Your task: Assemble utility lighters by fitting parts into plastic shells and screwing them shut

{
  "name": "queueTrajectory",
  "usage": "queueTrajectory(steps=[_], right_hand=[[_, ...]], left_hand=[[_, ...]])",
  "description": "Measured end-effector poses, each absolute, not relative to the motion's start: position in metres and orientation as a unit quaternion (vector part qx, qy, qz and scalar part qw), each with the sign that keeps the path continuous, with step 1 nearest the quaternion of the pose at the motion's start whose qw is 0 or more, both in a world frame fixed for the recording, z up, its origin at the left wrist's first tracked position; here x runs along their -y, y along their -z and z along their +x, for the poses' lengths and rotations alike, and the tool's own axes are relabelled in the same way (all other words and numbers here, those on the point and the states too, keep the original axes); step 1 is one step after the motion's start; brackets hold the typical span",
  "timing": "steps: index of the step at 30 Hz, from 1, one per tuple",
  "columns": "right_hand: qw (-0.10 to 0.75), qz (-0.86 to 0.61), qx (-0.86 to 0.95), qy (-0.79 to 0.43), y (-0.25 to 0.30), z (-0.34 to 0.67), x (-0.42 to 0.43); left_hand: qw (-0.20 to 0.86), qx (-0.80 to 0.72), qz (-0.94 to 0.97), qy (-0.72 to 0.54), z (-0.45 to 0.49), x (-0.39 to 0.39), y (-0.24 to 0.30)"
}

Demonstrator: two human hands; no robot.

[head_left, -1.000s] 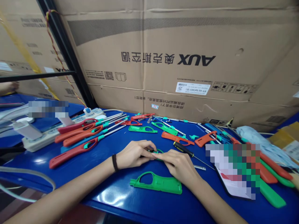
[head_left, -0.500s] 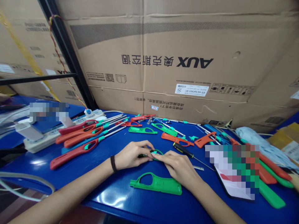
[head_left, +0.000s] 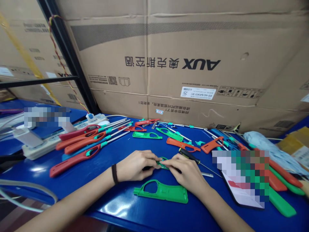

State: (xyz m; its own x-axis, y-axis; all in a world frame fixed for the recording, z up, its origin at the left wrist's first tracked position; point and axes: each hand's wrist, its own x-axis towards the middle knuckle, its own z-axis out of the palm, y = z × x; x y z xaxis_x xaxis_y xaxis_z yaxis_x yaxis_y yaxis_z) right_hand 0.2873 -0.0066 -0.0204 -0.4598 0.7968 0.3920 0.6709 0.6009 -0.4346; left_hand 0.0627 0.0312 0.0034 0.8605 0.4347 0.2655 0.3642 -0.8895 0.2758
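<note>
Before me at the table's middle, a green lighter casing half [head_left: 164,159] is held between my two hands, mostly covered by fingers. My left hand [head_left: 137,165], a dark band on its wrist, is closed with fingertips pinching the casing's left part. My right hand [head_left: 187,170] is closed too, thumb and fingers pressed on the casing's loop end. Any small part between the fingertips is hidden. A second green casing half [head_left: 166,192] lies nearer me, hollow side up. Just beyond my right hand rest a black-and-yellow screwdriver [head_left: 189,155] and part of a metal strip [head_left: 207,175].
Several assembled lighters [head_left: 74,159] lie left beside a power strip [head_left: 33,149]. Loose red, orange and green casing halves [head_left: 147,135] and metal tubes spread at the back. A phone [head_left: 241,187] and more lighters lie right. A large cardboard box [head_left: 154,38] stands behind.
My left hand has shifted slightly lower, and its fingers have come down over the casing. The turquoise piece seen at the fingertips is now covered. The right hand has barely moved.
</note>
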Motion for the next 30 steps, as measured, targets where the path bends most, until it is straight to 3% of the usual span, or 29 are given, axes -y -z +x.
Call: queueTrajectory(steps=[11, 30], right_hand=[[0.328, -0.382, 0.858, -0.104, 0.026, 0.285, 0.007], [0.335, -0.427, 0.828, -0.141, 0.023, 0.284, 0.009]], left_hand=[[0.17, -0.227, 0.94, -0.189, 0.058, -0.034, 0.005], [0.07, -0.214, 0.953, -0.203, 0.059, -0.028, 0.015]])
